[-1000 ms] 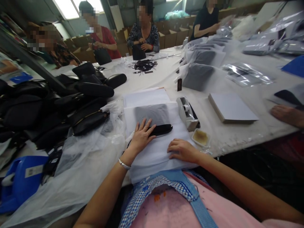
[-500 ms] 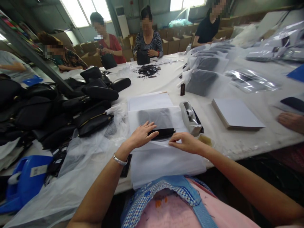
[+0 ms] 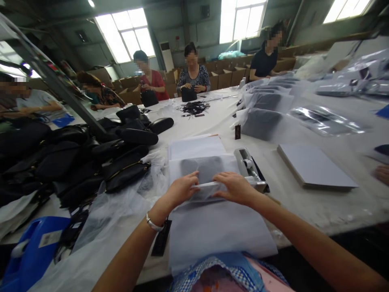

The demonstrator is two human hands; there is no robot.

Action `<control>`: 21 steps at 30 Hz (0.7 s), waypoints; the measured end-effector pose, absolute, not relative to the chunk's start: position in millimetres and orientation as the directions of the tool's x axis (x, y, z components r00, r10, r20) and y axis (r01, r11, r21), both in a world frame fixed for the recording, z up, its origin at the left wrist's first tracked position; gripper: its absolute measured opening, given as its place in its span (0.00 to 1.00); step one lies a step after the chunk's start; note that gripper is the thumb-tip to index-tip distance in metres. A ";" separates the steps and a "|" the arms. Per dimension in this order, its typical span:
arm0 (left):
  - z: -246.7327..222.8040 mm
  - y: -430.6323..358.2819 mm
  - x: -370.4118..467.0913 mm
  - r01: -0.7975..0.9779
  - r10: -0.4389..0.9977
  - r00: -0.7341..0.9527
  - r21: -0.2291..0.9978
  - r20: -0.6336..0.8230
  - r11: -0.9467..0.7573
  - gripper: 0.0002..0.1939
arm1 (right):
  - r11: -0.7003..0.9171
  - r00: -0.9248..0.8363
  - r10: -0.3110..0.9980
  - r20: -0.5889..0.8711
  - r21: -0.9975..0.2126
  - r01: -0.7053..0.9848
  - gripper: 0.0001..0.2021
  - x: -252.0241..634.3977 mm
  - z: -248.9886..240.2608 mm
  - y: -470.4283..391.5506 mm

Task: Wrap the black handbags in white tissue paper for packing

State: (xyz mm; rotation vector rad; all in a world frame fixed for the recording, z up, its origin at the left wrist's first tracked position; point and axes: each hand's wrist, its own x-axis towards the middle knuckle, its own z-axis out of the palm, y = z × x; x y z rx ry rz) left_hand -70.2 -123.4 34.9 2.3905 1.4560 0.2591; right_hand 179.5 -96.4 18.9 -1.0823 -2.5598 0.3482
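A dark bag [image 3: 203, 167] lies under thin white wrapping paper [image 3: 219, 227] in front of me, its dark shape showing through. Both hands pinch a folded edge of that paper across the bag's near part. My left hand [image 3: 184, 188] is closed on the fold's left side, and my right hand [image 3: 232, 187] is closed on its right side. Just right of the bag stands a grey tape dispenser [image 3: 245, 164]. Beyond it lies a stack of white sheets [image 3: 194, 147]. A black tag [image 3: 161, 238] rests below my left wrist.
Black bags [image 3: 124, 168] are heaped at the left, above a blue container [image 3: 36, 247]. Paper-wrapped bags [image 3: 263, 121] line the back right, near a stack of white boards [image 3: 316, 166]. Several people work across the table; another person's hand [image 3: 382, 174] shows at the right edge.
The near paper flap has been folded up over the bag's black lower edge. My left hand has gone from spread to closed, and my right hand has moved up. The camera view has tilted upward.
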 end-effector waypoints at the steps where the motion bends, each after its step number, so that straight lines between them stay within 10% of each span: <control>1: 33.3 -124.9 -70.1 0.831 0.890 0.456 0.360 -0.001 -0.425 0.03 | 0.712 -0.673 0.700 0.240 -0.309 0.631 0.11 178.9 16.0 -94.0; 21: 12.6 -110.8 -76.0 0.959 0.973 0.226 0.160 0.054 -0.232 0.11 | 0.563 -0.503 0.823 0.263 -0.271 0.781 0.10 172.1 -14.3 -60.1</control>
